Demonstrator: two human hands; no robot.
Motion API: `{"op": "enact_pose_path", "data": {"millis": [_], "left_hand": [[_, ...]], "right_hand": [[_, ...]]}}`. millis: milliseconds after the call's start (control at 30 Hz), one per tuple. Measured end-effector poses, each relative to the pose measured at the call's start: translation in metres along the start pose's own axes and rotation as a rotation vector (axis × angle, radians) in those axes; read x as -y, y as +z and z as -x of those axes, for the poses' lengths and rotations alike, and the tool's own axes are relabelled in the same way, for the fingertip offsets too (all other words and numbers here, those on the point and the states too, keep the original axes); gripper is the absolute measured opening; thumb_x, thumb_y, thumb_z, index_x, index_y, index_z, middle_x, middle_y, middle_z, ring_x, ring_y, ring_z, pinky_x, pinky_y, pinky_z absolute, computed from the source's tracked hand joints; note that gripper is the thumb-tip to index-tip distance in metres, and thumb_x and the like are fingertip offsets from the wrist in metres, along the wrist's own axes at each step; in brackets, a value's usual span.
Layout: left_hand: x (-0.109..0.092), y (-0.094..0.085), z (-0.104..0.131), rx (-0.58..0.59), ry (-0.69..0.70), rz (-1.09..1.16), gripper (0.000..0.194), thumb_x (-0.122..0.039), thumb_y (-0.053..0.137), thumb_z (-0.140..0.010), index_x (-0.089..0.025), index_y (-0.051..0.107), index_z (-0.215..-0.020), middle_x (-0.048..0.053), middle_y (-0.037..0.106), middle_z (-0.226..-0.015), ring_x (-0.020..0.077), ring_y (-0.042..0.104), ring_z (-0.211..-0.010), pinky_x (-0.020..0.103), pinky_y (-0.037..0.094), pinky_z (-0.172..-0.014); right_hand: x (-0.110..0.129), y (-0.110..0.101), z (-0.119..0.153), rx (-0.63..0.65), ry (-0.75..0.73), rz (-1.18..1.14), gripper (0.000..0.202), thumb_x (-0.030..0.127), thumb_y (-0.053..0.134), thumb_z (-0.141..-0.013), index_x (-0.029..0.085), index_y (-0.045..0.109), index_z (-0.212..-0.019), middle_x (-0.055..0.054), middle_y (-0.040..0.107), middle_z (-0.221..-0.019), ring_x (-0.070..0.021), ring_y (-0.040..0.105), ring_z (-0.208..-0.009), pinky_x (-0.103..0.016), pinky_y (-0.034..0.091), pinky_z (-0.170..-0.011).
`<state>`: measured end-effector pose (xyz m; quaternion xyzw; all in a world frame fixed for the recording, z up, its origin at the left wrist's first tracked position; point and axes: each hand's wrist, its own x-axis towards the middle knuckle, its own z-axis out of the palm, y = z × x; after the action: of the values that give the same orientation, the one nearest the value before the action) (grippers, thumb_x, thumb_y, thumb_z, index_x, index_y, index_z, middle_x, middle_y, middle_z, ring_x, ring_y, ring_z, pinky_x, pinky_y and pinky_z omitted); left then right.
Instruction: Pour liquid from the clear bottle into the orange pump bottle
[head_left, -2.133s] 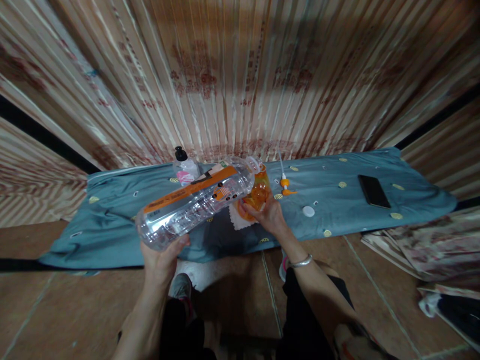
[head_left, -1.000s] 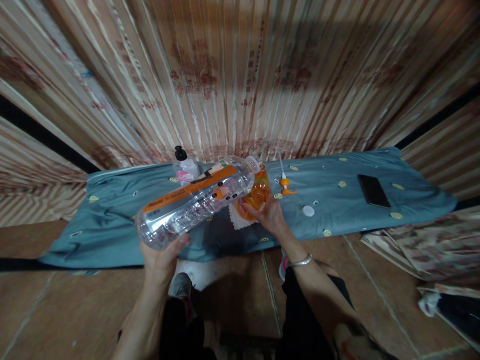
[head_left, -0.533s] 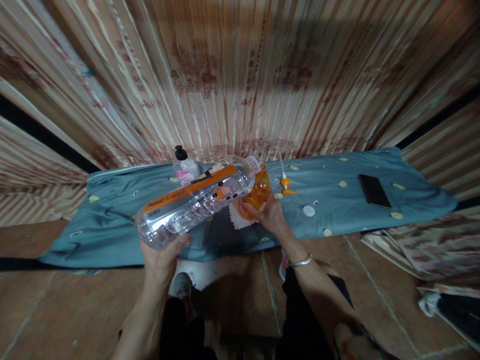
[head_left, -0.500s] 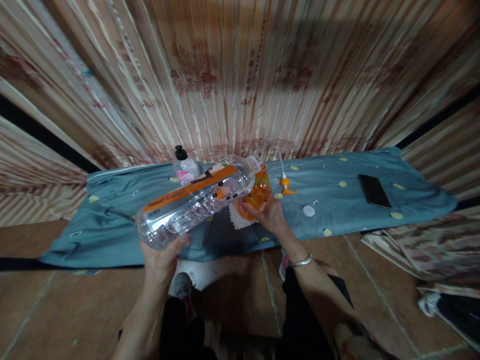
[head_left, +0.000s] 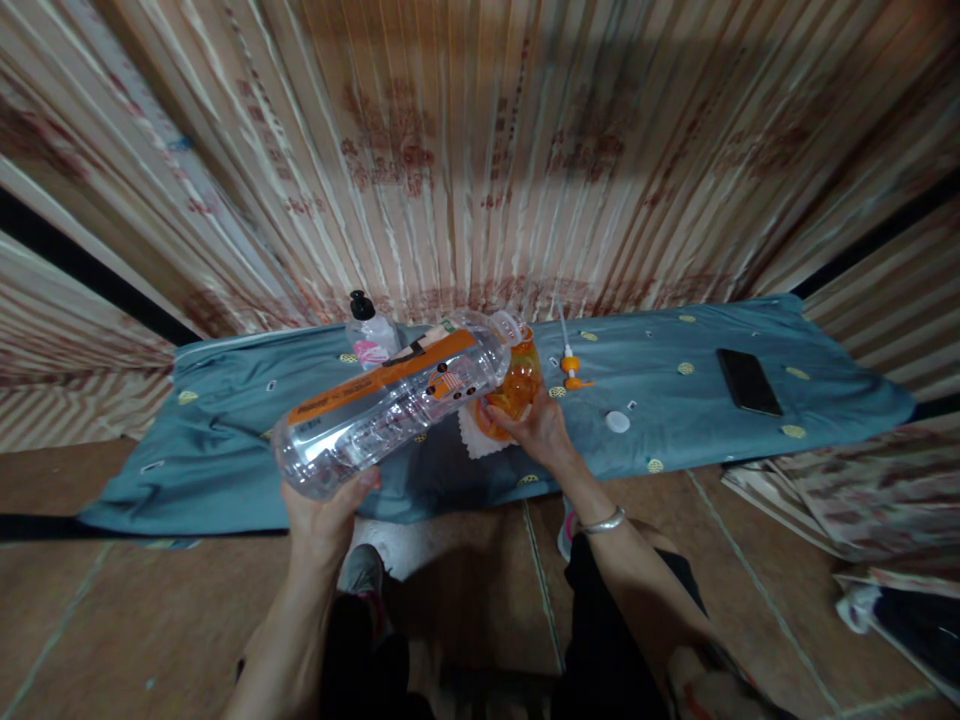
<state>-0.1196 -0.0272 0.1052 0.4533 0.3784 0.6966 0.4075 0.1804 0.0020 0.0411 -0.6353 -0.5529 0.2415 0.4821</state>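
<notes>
My left hand (head_left: 326, 510) grips the base end of a large clear plastic bottle (head_left: 390, 400) with an orange label. This bottle is tilted, its neck at the upper right, over the mouth of an orange see-through bottle (head_left: 523, 378). Wrapped round the orange bottle is my right hand (head_left: 536, 425), a silver bangle on its wrist. Under the orange bottle lies a white scalloped cloth (head_left: 480, 437). An orange pump head (head_left: 571, 368) with a clear tube lies to the right, and a white round cap (head_left: 617, 422) is nearer the front edge.
A pump bottle with a black top (head_left: 371, 338) stands behind the clear bottle. A black phone (head_left: 748, 381) lies at the right of the blue patterned cloth (head_left: 217, 450). Striped curtains (head_left: 465, 150) hang behind and at both sides. My feet are on the tiled floor below.
</notes>
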Motion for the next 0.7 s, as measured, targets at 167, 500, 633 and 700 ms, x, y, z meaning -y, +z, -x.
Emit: {"op": "enact_pose_path", "data": {"millis": [167, 500, 633, 700], "left_hand": [[-0.0008, 0.0004, -0.0012, 0.015, -0.001, -0.004, 0.084, -0.033, 0.117, -0.058, -0.027, 0.072, -0.128, -0.002, 0.083, -0.090, 0.0152, 0.067, -0.056, 0.022, 0.056, -0.047], [-0.0007, 0.0016, 0.0000, 0.008, 0.002, -0.009, 0.086, -0.031, 0.117, -0.057, -0.029, 0.072, -0.130, -0.001, 0.083, -0.097, 0.0159, 0.070, -0.060, 0.022, 0.055, -0.047], [-0.0011, 0.0020, 0.0004, 0.018, 0.002, -0.015, 0.086, -0.033, 0.117, -0.059, -0.029, 0.070, -0.130, -0.004, 0.080, -0.086, 0.0154, 0.067, -0.054, 0.023, 0.055, -0.046], [-0.0018, 0.0028, -0.0003, 0.010, 0.008, -0.021, 0.086, -0.035, 0.117, -0.057, -0.028, 0.070, -0.129, -0.005, 0.078, -0.084, 0.0154, 0.067, -0.054, 0.023, 0.055, -0.045]], "right_hand": [[-0.0021, 0.0006, -0.0003, 0.001, -0.014, -0.026, 0.080, 0.041, 0.101, -0.084, 0.019, 0.070, -0.155, -0.023, 0.090, -0.136, -0.0467, 0.089, -0.127, -0.069, 0.074, -0.115], [0.0006, -0.0008, -0.0001, 0.009, -0.013, -0.060, 0.079, 0.040, 0.100, -0.084, 0.024, 0.069, -0.155, -0.019, 0.090, -0.141, -0.0461, 0.088, -0.132, -0.070, 0.072, -0.119], [0.0025, -0.0008, 0.0003, -0.002, 0.003, -0.047, 0.081, 0.039, 0.101, -0.083, 0.022, 0.070, -0.156, -0.020, 0.090, -0.140, -0.0470, 0.089, -0.131, -0.070, 0.072, -0.119], [0.0028, -0.0002, 0.0003, -0.009, 0.014, -0.035, 0.083, 0.039, 0.101, -0.082, 0.022, 0.069, -0.157, -0.020, 0.090, -0.139, -0.0471, 0.089, -0.130, -0.070, 0.072, -0.119]]}}
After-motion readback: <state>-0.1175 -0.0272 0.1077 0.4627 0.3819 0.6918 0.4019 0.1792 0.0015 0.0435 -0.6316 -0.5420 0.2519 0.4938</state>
